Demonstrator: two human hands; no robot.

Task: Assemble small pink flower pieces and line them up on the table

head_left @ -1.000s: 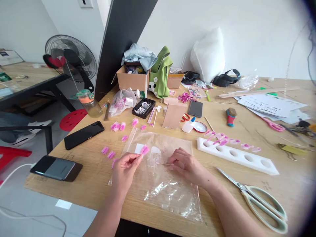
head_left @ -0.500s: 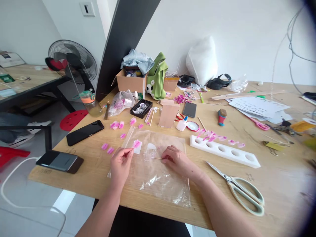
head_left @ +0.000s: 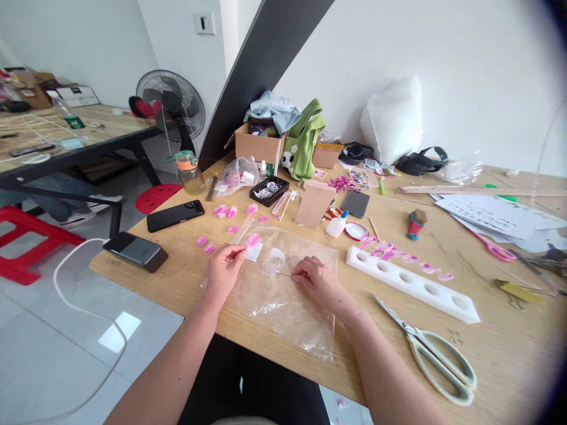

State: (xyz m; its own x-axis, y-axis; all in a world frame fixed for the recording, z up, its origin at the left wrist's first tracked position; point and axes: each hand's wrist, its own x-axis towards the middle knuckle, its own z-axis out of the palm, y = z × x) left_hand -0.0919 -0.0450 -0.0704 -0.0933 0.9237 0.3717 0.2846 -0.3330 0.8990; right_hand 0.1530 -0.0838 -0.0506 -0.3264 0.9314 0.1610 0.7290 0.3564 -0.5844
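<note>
My left hand (head_left: 227,268) is closed in a pinch on a small pink petal piece (head_left: 254,239), which shows just past the fingertips. Behind that piece, a small white paper square (head_left: 254,252) lies on a flat clear plastic bag (head_left: 292,319). Over the bag's right side, my right hand (head_left: 316,280) closes around a thin wooden stick (head_left: 284,273). The stick's tip points left, toward a whitish patch (head_left: 277,254) on the plastic. Several loose pink petal pieces (head_left: 233,212) lie beyond my left hand.
Scissors (head_left: 425,348) and a white foam strip (head_left: 405,277) with round hollows lie to the right. Beyond the bag stand a glue bottle (head_left: 336,224) and a cardboard piece (head_left: 314,205). A black phone (head_left: 176,216) and a power bank (head_left: 135,251) are left, near the table edge.
The view has turned left. The pink petal piece in my left hand has risen from the middle of the paper square to its upper edge. My right hand stays over the bag with the stick.
</note>
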